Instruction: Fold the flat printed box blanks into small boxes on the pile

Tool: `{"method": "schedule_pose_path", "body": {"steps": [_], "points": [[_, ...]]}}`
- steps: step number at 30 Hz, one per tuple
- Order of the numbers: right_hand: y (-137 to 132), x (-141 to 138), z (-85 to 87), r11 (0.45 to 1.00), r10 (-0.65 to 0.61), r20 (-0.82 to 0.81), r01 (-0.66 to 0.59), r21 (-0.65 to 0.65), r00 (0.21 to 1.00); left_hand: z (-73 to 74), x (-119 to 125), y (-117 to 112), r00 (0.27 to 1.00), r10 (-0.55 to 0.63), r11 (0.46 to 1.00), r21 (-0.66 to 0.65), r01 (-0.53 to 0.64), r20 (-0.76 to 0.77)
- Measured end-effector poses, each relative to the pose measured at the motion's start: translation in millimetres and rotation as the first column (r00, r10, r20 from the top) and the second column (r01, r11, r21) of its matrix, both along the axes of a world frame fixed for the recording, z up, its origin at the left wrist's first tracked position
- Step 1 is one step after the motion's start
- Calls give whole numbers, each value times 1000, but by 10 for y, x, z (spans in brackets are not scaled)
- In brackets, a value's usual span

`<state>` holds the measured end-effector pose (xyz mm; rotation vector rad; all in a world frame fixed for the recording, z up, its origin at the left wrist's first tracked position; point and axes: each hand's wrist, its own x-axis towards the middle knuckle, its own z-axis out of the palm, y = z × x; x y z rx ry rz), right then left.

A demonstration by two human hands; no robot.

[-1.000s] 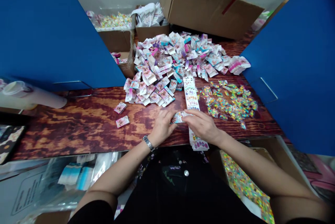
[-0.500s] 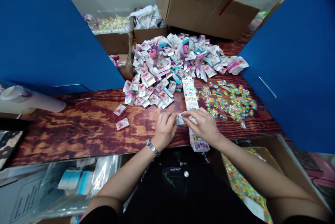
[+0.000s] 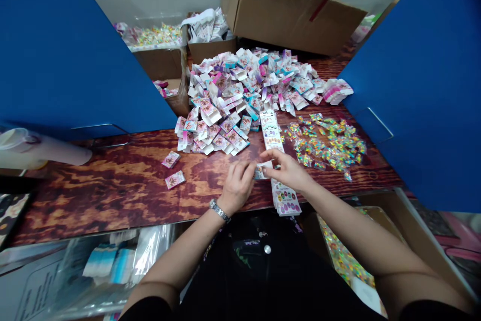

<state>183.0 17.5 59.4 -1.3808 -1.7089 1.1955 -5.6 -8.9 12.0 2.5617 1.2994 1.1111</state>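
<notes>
Both hands meet over the front of the table around one small printed cardboard box (image 3: 259,173). My left hand (image 3: 237,185), with a metal watch on its wrist, is closed on the box's left end. My right hand (image 3: 288,171) pinches the right end, where a white part, perhaps a flap, shows between thumb and fingers. Under the right hand lies a long row of sticker sheets (image 3: 272,133), printed with small oval designs; the hand covers its middle. Two small closed boxes, an upper one (image 3: 171,159) and a lower one (image 3: 175,180), lie left of my left hand.
A large heap of small boxes (image 3: 233,95) covers the back of the table. Small shiny colourful packets (image 3: 326,143) spread at the right. Behind stands a big carton (image 3: 289,15). Blue panels (image 3: 75,50) flank both sides. An open drawer (image 3: 424,246) sits below right.
My right hand's fingers have shifted and opened slightly around the box's end, and more of its white part shows. My left hand stays nearly still. The camera view has shifted a little.
</notes>
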Motion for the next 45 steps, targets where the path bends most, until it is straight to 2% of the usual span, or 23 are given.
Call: {"method": "schedule_pose_path", "body": {"steps": [2,6,10,15,20,24,26,28,31,33,35,40,45], "points": [[2,11,-5,998,55,8,-55,-34,998,18,5,-3,999,-32,996,-78,33,12],[-33,-22,-20,998,45,-30,-46,-45,999,67,-2,-5,994,-87,971,-217,99,65],[-61,-43,-81,999,31,-72,-34,-38,997,92,-20,2,982,-139,942,-287,172,130],[-61,-35,-141,994,73,-92,-80,-70,993,106,-9,10,970,-168,908,-355,221,174],[-45,-55,-129,994,70,-115,-79,-76,991,93,-1,21,970,-156,904,-369,216,186],[-86,-19,-81,979,128,-266,-166,-122,955,97,-24,32,979,-83,914,-378,149,187],[-133,2,-63,979,149,-282,-181,-90,948,106,-32,31,982,-43,917,-382,112,185],[-188,-2,-64,991,123,-199,-131,-29,972,114,-22,23,982,-34,918,-382,103,184],[-264,-63,-103,998,-19,-39,21,59,999,113,21,0,983,-70,926,-356,127,170],[-301,-121,-145,988,-119,-19,120,93,993,100,50,-16,984,-84,934,-331,132,157],[-332,-174,-188,978,-184,-72,189,88,980,81,66,-26,985,-78,943,-309,123,153],[-386,-249,-243,967,-216,-248,242,80,944,62,62,-39,990,-58,962,-258,89,126],[-408,-284,-202,944,-257,-75,267,194,964,80,64,-57,995,-42,967,-248,64,93]]}}
